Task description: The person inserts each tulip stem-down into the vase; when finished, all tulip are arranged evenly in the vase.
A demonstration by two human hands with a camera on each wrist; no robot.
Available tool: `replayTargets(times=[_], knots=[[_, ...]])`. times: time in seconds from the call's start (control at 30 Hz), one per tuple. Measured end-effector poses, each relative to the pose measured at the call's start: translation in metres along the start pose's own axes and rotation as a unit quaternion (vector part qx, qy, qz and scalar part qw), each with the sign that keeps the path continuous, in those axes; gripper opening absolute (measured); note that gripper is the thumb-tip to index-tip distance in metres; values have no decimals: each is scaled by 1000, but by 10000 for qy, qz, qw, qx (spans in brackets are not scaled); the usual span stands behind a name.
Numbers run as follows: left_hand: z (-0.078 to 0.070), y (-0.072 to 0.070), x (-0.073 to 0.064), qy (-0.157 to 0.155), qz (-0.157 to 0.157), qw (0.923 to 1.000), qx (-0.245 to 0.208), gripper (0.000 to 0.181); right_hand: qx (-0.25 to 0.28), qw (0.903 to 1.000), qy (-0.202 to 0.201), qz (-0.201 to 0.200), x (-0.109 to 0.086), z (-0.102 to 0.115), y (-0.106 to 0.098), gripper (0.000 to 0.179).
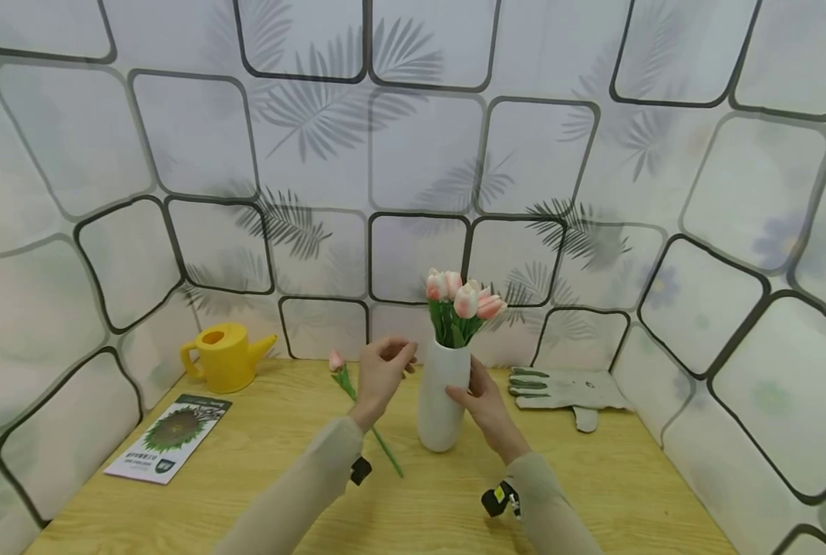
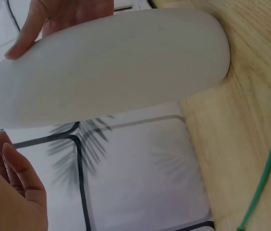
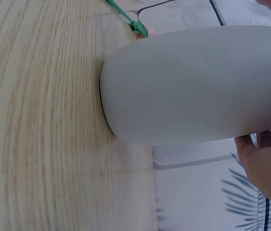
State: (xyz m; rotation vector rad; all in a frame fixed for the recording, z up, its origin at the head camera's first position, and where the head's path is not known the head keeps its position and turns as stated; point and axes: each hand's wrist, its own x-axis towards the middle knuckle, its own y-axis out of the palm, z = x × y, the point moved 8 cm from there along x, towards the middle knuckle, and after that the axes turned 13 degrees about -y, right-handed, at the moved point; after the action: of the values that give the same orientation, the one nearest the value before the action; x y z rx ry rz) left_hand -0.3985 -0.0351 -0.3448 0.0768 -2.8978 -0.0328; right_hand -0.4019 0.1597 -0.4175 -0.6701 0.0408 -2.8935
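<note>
A tall white vase [image 1: 442,408] stands upright on the wooden table, holding several pink-and-white tulips [image 1: 465,301] with green leaves. My right hand [image 1: 485,405] grips the vase's right side, its thumb across the front and the fingers partly hidden behind. Just left of the vase, my left hand [image 1: 382,378] hovers with loosely bent fingers and nothing in them. In the left wrist view, the left hand [image 2: 18,187] is close to the vase's upper end. One loose pink tulip [image 1: 335,361] lies on the table, its green stem [image 1: 388,449] passing beneath the left wrist.
At the back left sits a yellow watering can [image 1: 228,362], with a sunflower-printed packet [image 1: 170,438] in front of it. A pair of grey-and-green gloves [image 1: 568,388] lies to the right of the vase. Patterned fabric walls [image 1: 426,146] border the table at the back and sides.
</note>
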Motion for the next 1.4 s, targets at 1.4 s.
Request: replayTargets(times=[1.4], knots=[[152, -91, 31, -3169, 708, 9357, 1377, 33, 64, 9999, -120, -36, 1, -2, 0, 78]])
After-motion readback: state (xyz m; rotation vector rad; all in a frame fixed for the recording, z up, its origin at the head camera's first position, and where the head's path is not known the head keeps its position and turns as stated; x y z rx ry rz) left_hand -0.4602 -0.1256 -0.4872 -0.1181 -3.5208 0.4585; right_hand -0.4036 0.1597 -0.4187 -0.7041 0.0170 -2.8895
